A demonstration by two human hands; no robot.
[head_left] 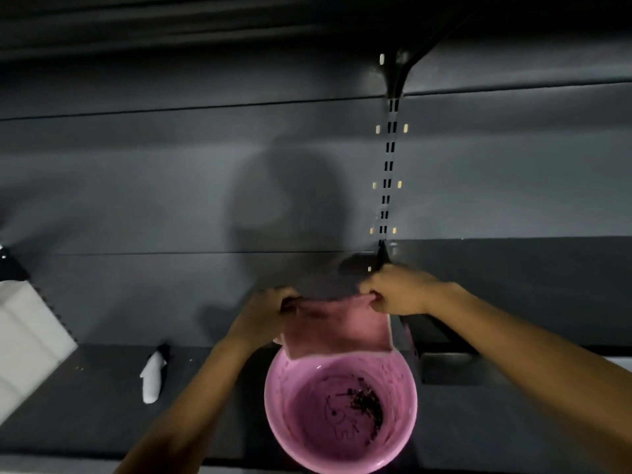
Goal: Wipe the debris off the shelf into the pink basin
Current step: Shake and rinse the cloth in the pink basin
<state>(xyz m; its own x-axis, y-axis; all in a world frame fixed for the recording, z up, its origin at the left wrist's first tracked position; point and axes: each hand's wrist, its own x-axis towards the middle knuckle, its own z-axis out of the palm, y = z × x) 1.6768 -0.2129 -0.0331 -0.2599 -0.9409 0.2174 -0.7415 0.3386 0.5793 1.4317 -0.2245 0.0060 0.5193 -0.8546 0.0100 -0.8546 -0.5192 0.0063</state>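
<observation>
Both hands pinch a pink cloth by its top corners, left hand and right hand, above the pink basin holding dark debris on the shelf.

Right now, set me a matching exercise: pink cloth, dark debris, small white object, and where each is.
Things: 1 pink cloth; 2 dark crumbly debris; 3 small white object.
Places: A inside the round pink plastic basin; B on the dark shelf, left of the basin; C held between left hand and right hand.
Pairs: 1-C, 2-A, 3-B.
</observation>
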